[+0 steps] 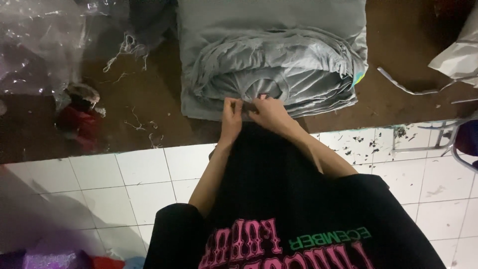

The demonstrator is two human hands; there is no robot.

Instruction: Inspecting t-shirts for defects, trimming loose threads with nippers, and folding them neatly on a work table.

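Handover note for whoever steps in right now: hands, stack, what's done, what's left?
Left hand and right hand: both pinch the near edge of the top grey shirt, close together by a small red tag.
Stack of grey shirts: folded, on the brown table, directly ahead.
Loose threads lie left of the stack; clear plastic bags far left.
Done: shirts folded and stacked.
Left: whatever the fingers are working at that edge looks unfinished.

Left hand, right hand pinching edge of grey shirt stack.
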